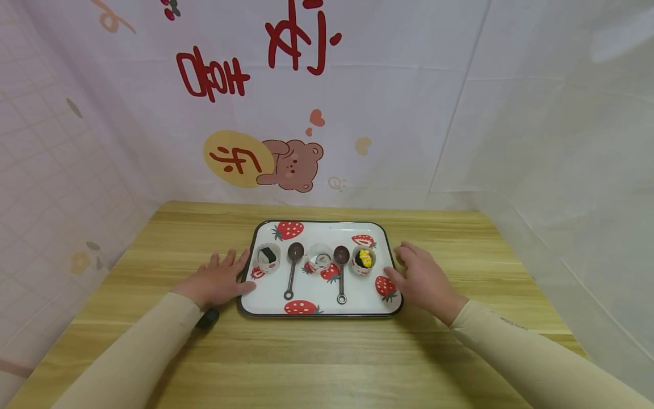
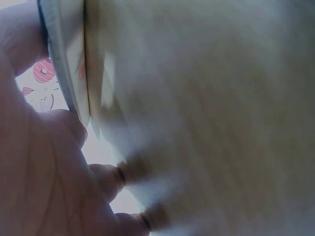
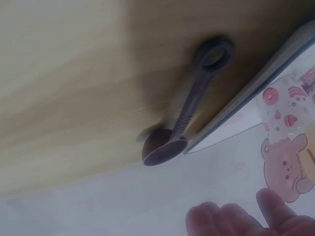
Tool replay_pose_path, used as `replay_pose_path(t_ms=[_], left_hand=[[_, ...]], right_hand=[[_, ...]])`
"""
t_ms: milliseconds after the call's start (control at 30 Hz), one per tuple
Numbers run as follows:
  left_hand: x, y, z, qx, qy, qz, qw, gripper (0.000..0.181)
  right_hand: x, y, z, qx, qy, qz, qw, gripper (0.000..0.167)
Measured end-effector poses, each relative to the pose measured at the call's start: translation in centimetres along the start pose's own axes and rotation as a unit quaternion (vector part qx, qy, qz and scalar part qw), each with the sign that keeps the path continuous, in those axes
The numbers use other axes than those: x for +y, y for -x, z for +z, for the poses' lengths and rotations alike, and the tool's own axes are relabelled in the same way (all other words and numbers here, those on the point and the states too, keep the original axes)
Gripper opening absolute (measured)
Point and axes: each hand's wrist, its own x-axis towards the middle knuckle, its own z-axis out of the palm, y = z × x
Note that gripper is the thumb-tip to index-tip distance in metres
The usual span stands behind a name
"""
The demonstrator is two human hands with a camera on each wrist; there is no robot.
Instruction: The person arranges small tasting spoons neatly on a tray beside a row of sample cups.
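Three Chinese characters, each turned on its side with its top pointing right, can be read on the backdrop cloth [image 1: 388,113] behind the far edge of the desk [image 1: 327,358]. Highest, in red, stands 安 [image 1: 293,40], above about the middle of that edge; lower and further left comes 喜 [image 1: 210,79], also red. Nearest the desk's far edge, 乐 [image 1: 237,160] stands on a yellow disc [image 1: 242,143] held by a printed bear [image 1: 292,162]. A dark marking [image 1: 513,324] on the right sleeve [image 1: 541,352] is too small to read.

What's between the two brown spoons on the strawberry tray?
A little cup with something inside stands on the tray between the left spoon and right spoon; the head view shows it.
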Motion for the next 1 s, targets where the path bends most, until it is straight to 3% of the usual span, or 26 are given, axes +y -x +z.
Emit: replay_pose_path(t_ms=[333, 1000], left_hand=[[0.1, 0.1, -0.1, -0.001, -0.002, -0.002, 1.0000, 0.101], [-0.2, 0.0, 0.0, 0.004, 0.001, 0.007, 1.0000, 0.101]], right_hand=[[1.1, 0.0, 0.1, -0.003, 0.069, -0.035, 0.9970, 0.069], [2.4, 0.2, -0.4, -0.018, 0.092, -0.009, 0.9956, 0.073]])
